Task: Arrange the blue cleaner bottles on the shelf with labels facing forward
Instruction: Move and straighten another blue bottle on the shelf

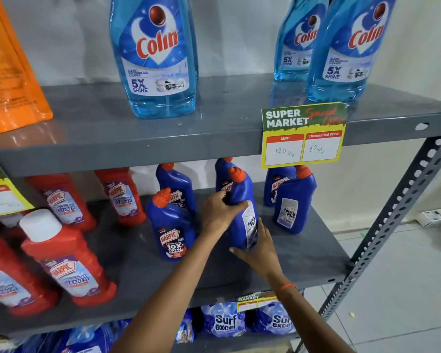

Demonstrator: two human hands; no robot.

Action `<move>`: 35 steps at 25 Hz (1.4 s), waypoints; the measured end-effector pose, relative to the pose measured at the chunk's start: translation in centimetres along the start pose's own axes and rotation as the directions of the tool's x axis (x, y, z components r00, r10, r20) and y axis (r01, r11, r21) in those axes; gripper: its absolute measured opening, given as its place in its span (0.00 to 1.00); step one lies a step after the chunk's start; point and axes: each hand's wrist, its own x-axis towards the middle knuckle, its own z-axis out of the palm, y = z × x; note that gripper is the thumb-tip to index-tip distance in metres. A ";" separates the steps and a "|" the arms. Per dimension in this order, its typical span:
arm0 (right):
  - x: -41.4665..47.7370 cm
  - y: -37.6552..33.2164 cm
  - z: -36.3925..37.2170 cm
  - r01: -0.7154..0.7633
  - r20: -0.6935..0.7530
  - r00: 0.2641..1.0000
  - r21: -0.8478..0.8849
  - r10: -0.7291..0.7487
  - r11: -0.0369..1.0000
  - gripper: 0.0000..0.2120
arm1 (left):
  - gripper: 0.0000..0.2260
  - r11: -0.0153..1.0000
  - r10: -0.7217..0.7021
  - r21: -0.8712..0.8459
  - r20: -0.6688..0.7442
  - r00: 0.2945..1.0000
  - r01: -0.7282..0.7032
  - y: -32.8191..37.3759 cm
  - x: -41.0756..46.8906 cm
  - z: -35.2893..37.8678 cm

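Right now both hands are clamping one blue cleaner bottle (242, 210) on the middle shelf (303, 240): the left hand (219, 210) is wrapping its shoulder, the right hand (259, 247) is cupping its base, and its back label is facing outward. Turning it looks risky, since the front-facing bottle (172, 225) is standing just beside the left wrist and a swinging elbow could be tipping it. Another reversed bottle (293, 202) is waiting near the shelf's right edge, close to the upright post (402, 200). Open room is lying toward the front edge, ahead of the held bottle; behind it, two more bottles are crowding the back.
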 end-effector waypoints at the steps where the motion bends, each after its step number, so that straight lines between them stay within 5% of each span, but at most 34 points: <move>1: -0.1 -0.2 0.2 0.016 -0.033 0.999 -0.018 -0.017 1.000 0.56 | 0.17 1.000 -0.009 -0.024 -0.008 1.000 0.009 0.2 0.0 0.1; 5: 0.5 -0.1 -0.1 0.017 -0.072 0.997 0.034 -0.015 0.999 0.54 | 0.15 0.988 -0.064 -0.135 0.043 0.997 0.069 0.4 0.6 -0.1; 10: 2.2 0.9 -2.9 -0.154 0.182 0.979 0.354 0.094 0.922 0.26 | 0.09 0.906 -0.106 -0.389 0.176 0.979 0.169 -0.6 0.5 -0.8; 14: 1.6 0.0 -1.7 -0.115 -0.058 0.988 0.359 0.146 0.926 0.29 | 0.20 0.780 -0.058 -0.583 0.295 0.954 0.228 -0.2 -0.5 0.2; 18: -0.5 -0.5 0.2 0.080 -0.271 0.963 0.329 0.013 0.941 0.25 | 0.27 0.826 -0.119 -0.502 0.288 0.950 0.256 1.2 -1.2 2.3; 22: -1.5 -0.3 0.6 0.201 -0.236 0.961 0.253 -0.142 0.946 0.25 | 0.15 0.880 -0.127 -0.447 0.100 0.987 0.159 0.3 -0.2 1.8; 26: 0.8 0.8 -1.3 0.068 -0.034 0.998 0.390 -0.059 0.918 0.38 | 0.10 0.840 -0.013 -0.533 0.165 0.986 0.100 -1.4 0.4 0.9; 30: 3.1 1.6 -2.1 0.009 0.002 1.000 0.201 -0.009 0.980 0.32 | 0.15 0.785 -0.017 -0.598 0.242 0.970 0.163 -3.6 0.1 1.3; 35: 3.0 2.5 -1.0 0.001 -0.047 0.999 0.218 0.010 0.976 0.32 | 0.16 0.784 0.049 -0.599 0.323 0.945 0.164 -4.7 0.1 1.2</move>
